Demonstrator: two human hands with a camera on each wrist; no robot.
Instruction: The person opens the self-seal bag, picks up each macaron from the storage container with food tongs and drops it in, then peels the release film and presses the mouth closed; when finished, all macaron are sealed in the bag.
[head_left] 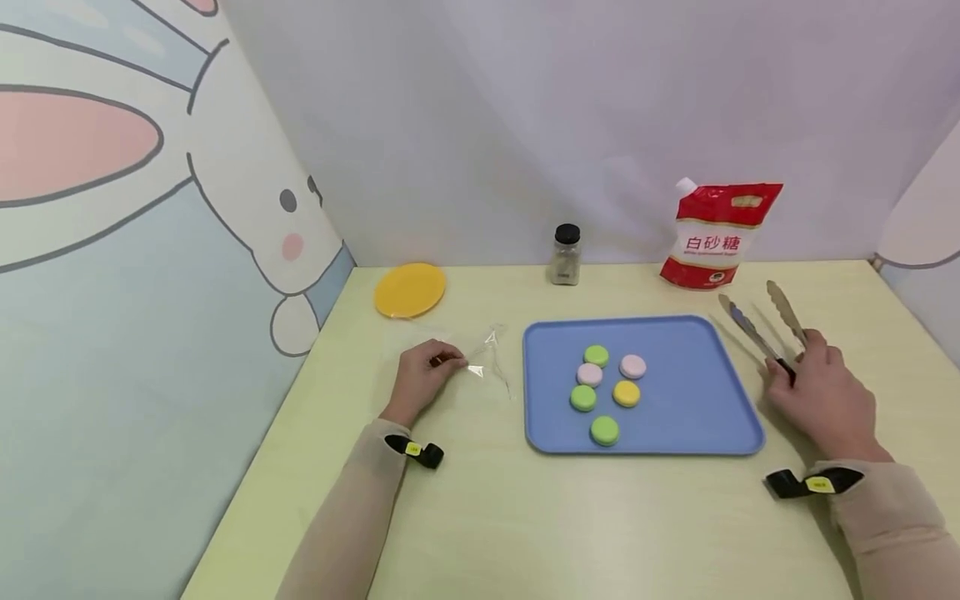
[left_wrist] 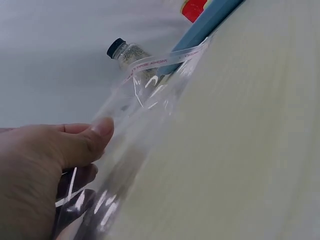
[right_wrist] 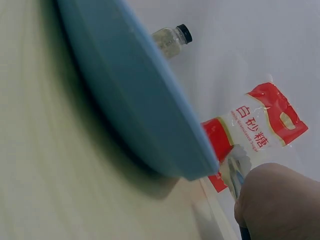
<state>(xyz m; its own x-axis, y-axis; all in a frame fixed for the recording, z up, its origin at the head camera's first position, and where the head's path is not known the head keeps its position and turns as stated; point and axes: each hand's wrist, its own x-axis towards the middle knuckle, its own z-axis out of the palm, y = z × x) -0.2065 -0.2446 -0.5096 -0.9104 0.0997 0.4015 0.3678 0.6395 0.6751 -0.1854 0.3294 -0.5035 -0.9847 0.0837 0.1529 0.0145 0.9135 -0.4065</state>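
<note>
My left hand (head_left: 427,375) pinches a clear plastic bag (head_left: 486,357) between thumb and fingers, left of the blue tray. Printed lettering runs along the bag's adhesive strip (left_wrist: 150,64) in the left wrist view. At the tray's right side, my right hand (head_left: 825,396) grips metal tongs (head_left: 757,333) by their dark handles, the two arms spread apart and pointing away from me. Several macarons lie on the blue tray (head_left: 697,392): green ones (head_left: 604,430), pink ones (head_left: 633,367) and a yellow one (head_left: 626,393). Nothing sits between the tong tips.
A yellow plate (head_left: 410,290) lies at the back left of the table. Behind the tray stand a black-capped glass jar (head_left: 566,255) and a red-and-white bag of white sugar (head_left: 720,237), close to the back wall. A rabbit-painted wall (head_left: 112,375) borders the left side.
</note>
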